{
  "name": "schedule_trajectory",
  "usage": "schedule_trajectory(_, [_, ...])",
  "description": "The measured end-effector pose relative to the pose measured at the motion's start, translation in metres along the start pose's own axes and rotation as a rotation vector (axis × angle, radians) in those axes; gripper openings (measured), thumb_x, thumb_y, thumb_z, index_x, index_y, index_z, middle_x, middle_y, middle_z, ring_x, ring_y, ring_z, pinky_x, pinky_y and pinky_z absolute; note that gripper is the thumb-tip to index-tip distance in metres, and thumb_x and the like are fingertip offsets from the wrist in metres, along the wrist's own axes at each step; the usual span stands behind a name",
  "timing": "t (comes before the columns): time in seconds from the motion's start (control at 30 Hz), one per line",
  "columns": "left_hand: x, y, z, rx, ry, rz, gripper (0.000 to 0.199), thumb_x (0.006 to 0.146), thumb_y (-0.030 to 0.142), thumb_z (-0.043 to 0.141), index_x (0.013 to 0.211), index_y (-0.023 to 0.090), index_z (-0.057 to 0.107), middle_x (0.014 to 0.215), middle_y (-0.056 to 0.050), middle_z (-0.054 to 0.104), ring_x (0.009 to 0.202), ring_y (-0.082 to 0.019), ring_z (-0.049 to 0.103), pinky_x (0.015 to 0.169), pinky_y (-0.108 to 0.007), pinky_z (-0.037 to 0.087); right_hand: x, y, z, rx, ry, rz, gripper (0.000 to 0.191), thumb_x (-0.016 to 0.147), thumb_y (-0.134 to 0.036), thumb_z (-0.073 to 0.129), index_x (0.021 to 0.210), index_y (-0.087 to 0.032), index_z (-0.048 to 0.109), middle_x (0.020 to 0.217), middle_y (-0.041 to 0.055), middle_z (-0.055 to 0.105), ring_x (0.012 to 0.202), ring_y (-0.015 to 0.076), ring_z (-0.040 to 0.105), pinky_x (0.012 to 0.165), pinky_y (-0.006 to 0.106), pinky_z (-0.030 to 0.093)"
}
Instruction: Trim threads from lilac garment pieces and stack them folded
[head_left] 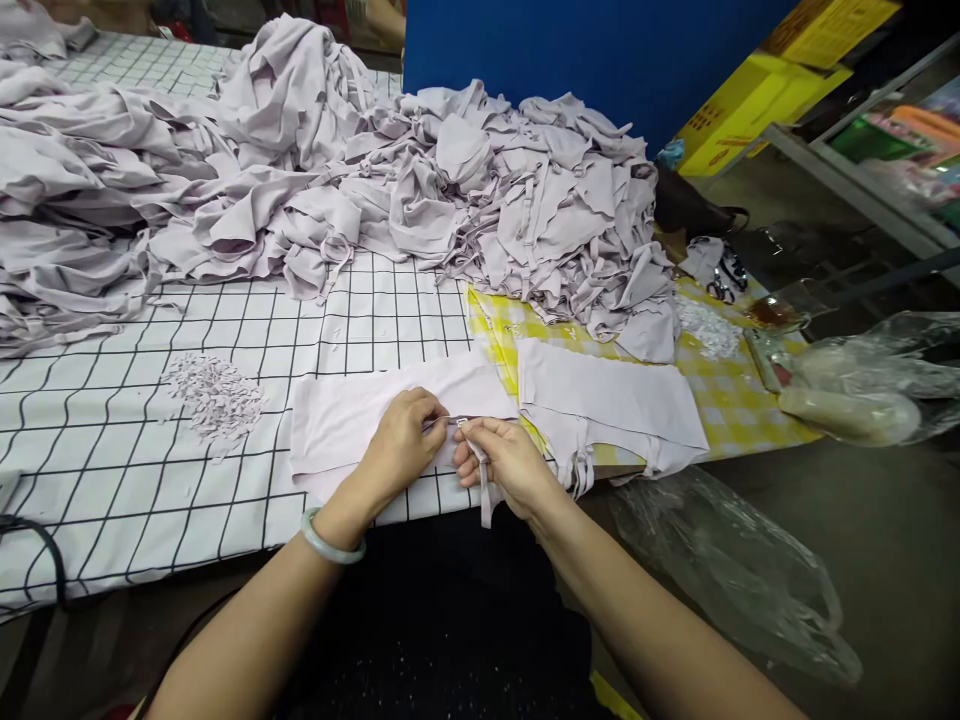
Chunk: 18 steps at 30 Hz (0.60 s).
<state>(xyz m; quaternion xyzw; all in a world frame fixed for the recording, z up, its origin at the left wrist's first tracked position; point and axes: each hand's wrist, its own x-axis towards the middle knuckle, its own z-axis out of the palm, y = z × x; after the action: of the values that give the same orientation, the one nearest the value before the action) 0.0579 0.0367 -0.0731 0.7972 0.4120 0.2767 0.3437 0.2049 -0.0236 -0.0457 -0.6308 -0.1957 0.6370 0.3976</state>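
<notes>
A pale lilac garment lies flat at the table's front edge, partly under my left hand. That hand is closed, with thumb and forefinger pinching the thin strap near the garment's edge. My right hand grips the strap too, and its loose end hangs below the fingers. Between the fingertips of both hands sits a small pale slider; how the strap runs through it is too small to tell. Just to the right lies a second lilac garment, its straps hanging over the edge.
Heaped lilac garments cover the back of the checked tablecloth. A pile of small pale pieces lies at left, and another whitish pile at right, near scissors. Clear plastic bags and yellow boxes are beyond.
</notes>
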Motion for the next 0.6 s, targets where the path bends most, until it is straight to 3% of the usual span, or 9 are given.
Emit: schedule_trajectory(0.6, [0.002,0.007,0.001,-0.072,0.010,-0.076,0.016,0.084,0.010,0.057,0.071,0.019,0.059,0.080,-0.003,0.064,0.082,-0.020,0.056,0.080,-0.036,0.045,0.014,-0.006,0.000,0.047,0.000,-0.007,0.014,0.079,-0.025,0.062,0.070,-0.015,0.064,0.052,-0.0006,0.060,0.041,0.0097,0.054,0.039,0.021,0.049])
